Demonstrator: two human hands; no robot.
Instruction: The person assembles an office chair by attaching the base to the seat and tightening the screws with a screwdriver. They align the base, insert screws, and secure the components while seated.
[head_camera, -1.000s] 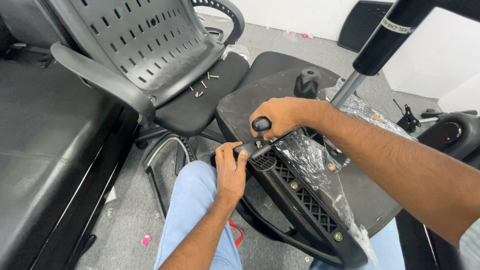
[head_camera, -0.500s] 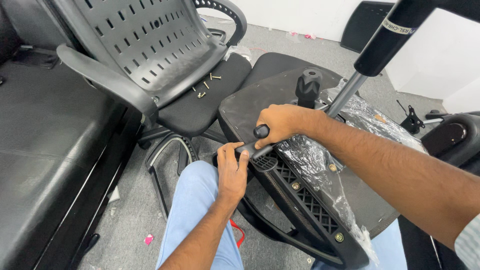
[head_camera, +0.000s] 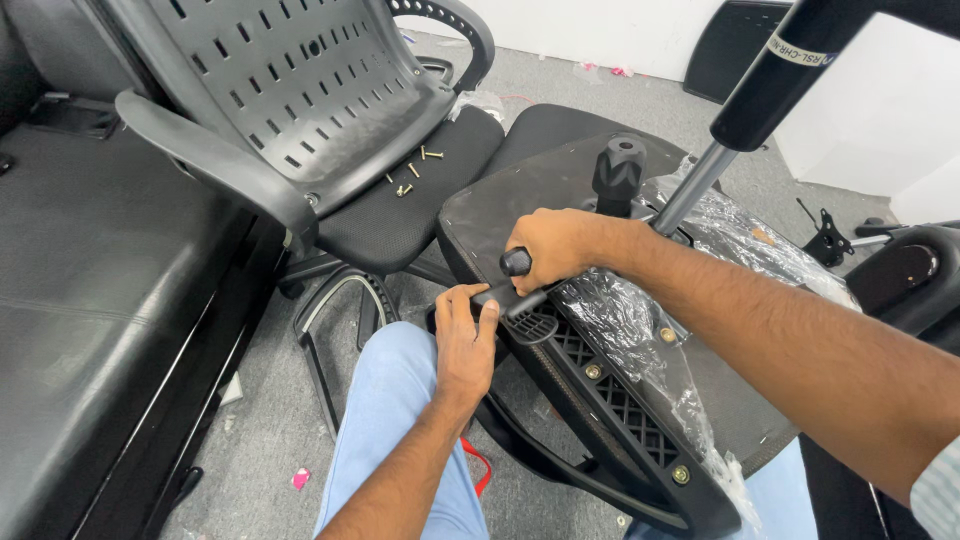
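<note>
Centre frame: left hand (head_camera: 463, 335) pinches the black perforated plastic armrest bracket (head_camera: 600, 400), wrapped in clear film, low centre-right. Right hand (head_camera: 552, 250) is clenched around a black-knobbed tool handle (head_camera: 516, 263) against the upturned black seat base (head_camera: 520, 190). Loose brass screws (head_camera: 412, 175) lie on the black assembled chair (head_camera: 330, 120), upper left.

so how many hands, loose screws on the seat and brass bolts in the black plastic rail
hands: 2 (left hand, right hand)
loose screws on the seat: 4
brass bolts in the rail: 3
total: 9
</note>
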